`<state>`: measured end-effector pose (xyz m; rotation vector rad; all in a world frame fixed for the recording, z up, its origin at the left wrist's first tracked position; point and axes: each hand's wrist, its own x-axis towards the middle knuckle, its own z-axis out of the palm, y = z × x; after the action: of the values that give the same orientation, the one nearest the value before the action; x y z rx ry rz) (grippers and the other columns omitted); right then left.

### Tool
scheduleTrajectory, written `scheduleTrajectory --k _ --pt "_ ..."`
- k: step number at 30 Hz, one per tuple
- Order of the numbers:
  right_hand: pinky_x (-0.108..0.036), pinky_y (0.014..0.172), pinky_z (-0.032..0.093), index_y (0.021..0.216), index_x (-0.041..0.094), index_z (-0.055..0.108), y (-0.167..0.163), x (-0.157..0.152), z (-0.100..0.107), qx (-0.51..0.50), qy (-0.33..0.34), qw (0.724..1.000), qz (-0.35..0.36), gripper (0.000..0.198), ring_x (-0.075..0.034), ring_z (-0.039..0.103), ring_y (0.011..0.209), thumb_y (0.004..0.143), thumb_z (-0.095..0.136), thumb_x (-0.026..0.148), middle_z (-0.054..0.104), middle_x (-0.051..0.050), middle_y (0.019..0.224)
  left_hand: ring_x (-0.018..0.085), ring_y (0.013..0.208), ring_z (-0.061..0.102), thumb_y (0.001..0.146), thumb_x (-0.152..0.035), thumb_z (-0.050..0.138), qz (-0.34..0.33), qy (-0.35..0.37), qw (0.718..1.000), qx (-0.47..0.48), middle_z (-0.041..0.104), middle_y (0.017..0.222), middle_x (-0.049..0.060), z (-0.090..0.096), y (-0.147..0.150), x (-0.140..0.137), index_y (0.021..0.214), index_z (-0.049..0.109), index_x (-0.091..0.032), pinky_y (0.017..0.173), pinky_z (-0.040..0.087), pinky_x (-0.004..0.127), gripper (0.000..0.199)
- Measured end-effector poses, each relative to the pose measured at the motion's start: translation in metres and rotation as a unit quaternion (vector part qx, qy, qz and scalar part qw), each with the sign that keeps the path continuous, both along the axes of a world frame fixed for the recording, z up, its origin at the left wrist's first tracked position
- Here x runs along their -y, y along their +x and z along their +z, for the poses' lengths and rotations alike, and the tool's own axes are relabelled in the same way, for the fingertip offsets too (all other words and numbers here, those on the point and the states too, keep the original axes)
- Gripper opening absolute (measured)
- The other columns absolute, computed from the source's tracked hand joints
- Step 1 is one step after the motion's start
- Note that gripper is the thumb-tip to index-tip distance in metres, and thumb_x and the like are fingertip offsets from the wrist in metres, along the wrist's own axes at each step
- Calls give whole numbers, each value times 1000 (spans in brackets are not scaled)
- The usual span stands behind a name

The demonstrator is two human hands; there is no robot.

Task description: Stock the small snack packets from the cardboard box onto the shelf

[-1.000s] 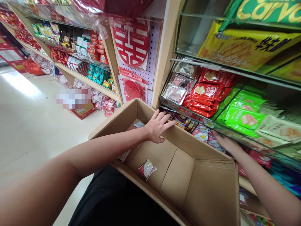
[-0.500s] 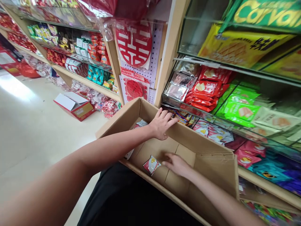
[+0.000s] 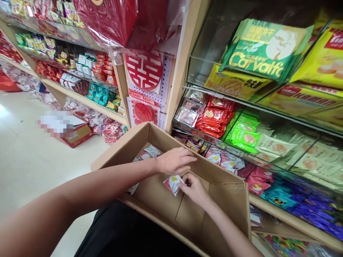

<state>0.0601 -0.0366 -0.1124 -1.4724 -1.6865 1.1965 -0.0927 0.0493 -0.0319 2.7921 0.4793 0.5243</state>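
Observation:
An open cardboard box [image 3: 160,219] rests against my lap, tilted across the view. Inside it, my right hand [image 3: 195,188] pinches the right edge of a small pink-and-white snack packet [image 3: 173,184]. My left hand [image 3: 175,160] is just above, over the box near its far wall, fingers stretched out and holding nothing. More packets [image 3: 150,151] of the same look lie in the box's left end, partly covered by my left forearm.
Glass-divided shelves hold red packets [image 3: 214,116], green packets [image 3: 245,134] and yellow wafer bags [image 3: 238,85]. Pink-and-white packets [image 3: 225,159] fill a low bin just beyond the box. A red carton [image 3: 77,134] stands on the floor at left, by bagged goods.
My right hand has taken hold of the packet and lifted it. My left hand has come off the box's far rim and moved inward, near the right hand. The view has shifted right.

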Motion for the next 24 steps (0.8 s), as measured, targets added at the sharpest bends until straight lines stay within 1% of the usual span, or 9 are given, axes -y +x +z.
scheduleTrajectory --k 3,6,8,11,13,15,17,19,24 --pt "-24 59 37 75 19 49 21 1 31 -145 57 984 -85 20 -12 46 63 74 60 36 52 1 67 17 80 57 86 -38 38 -11 -205 979 -20 62 90 10 -2 10 13 105 57 -12 71 45 25 38" --pt "-24 60 40 75 18 53 23 7 39 -248 48 951 -176 23 -12 50 63 73 62 39 55 0 66 12 67 55 84 -38 44 16 -375 927 -1 62 77 4 -9 19 21 94 60 -11 59 43 19 33" --pt "-23 61 41 73 18 54 17 12 34 -296 37 925 -234 25 -12 51 64 74 62 42 57 0 68 11 66 54 80 -37 51 51 -430 900 40 61 76 3 -14 23 24 90 60 -10 58 42 18 30" --pt "-23 61 44 88 21 55 7 19 26 -375 -7 885 -274 30 -12 53 71 73 61 46 59 0 83 9 61 53 74 -40 57 131 -482 859 115 59 70 1 -20 26 28 83 57 -11 54 42 18 30" --pt "-24 61 46 96 22 53 3 22 23 -406 -54 876 -253 36 -12 54 73 71 65 44 59 0 89 9 56 52 70 -43 60 178 -525 816 165 57 67 -1 -23 28 30 80 52 -13 49 42 18 33" --pt "-25 60 47 95 20 53 1 24 22 -397 -86 886 -225 36 -12 53 71 68 69 40 59 -1 86 8 51 50 69 -47 60 204 -556 782 193 54 62 -3 -24 29 31 76 46 -15 44 41 18 36" --pt "-24 57 48 90 18 54 0 26 22 -384 -92 893 -215 33 -10 51 67 69 68 39 59 -1 83 7 45 47 72 -49 56 214 -553 781 195 50 56 -5 -24 30 31 71 42 -16 40 39 17 36" --pt "-23 55 48 90 17 55 0 27 23 -393 -94 892 -203 32 -10 52 66 72 66 40 59 -2 82 6 42 44 77 -48 49 211 -530 801 181 45 52 -7 -22 30 31 69 40 -17 37 36 16 34" --pt "-18 40 42 84 15 56 21 28 35 -355 -97 906 -209 34 -8 49 51 67 70 41 57 1 64 5 41 40 81 -44 44 197 -390 889 138 42 50 -7 -10 22 26 68 45 -16 38 31 15 31"
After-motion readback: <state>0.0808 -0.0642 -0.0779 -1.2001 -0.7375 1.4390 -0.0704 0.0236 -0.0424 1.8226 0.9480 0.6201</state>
